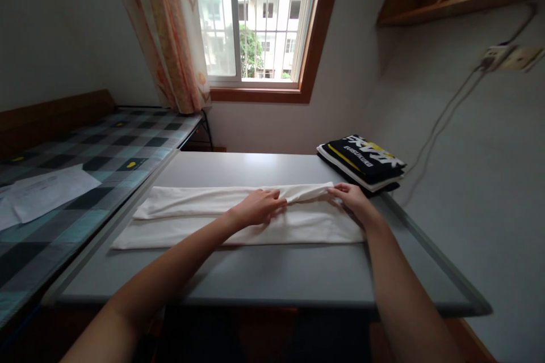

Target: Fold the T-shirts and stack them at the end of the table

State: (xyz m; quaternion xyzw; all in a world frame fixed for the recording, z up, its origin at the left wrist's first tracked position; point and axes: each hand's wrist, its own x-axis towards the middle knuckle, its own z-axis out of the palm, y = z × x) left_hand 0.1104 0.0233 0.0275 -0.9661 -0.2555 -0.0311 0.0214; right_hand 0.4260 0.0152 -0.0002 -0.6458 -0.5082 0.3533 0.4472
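A white cloth (170, 229) lies in a long flat strip across the grey table (276, 283), with a narrower folded layer on its far side. My left hand (260, 206) rests on the middle of this layer, its fingers bent round a raised fold of the fabric. At the strip's right end, the thumb and fingers of my right hand (349, 195) pinch the far corner of the folded layer. The underside of the cloth is hidden.
A stack of folded dark and white clothes (361, 161) sits at the table's back right. To the left is a bed with a checked cover (140, 136) and papers (55, 193). Cables (443, 116) hang on the right wall.
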